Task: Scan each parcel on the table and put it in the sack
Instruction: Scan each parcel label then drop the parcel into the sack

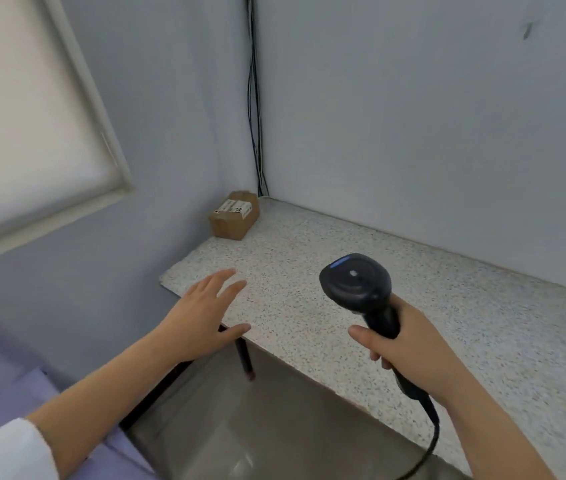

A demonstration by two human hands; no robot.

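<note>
One small brown parcel (234, 215) sits far back on the speckled worktop (447, 306), pushed into the corner by the wall (413, 116). It is a cardboard box with white labels (234, 206) on top. I think it is light, because it is little. It looks stiff enough to keep its shape, but the card could dent if someone squeezes hard. The sides look dry and not slippery. A good way to pick it up is fingers on one long side and thumb on the other, with the labels facing up for the scanner (356, 284). The left hand (205, 317) is over the near edge of the worktop with its grip let go. Its fingers are straight and spread, it holds nothing, and it is well apart from the parcel. The right hand (409, 351) has its grip wrapped round the handle of the black scanner. Below the worktop edge there is a wide grey opening (240, 427) beside a black bar (245, 358). It may be the sack, but I cannot tell for sure. I see no parcels in the part that shows.
</note>
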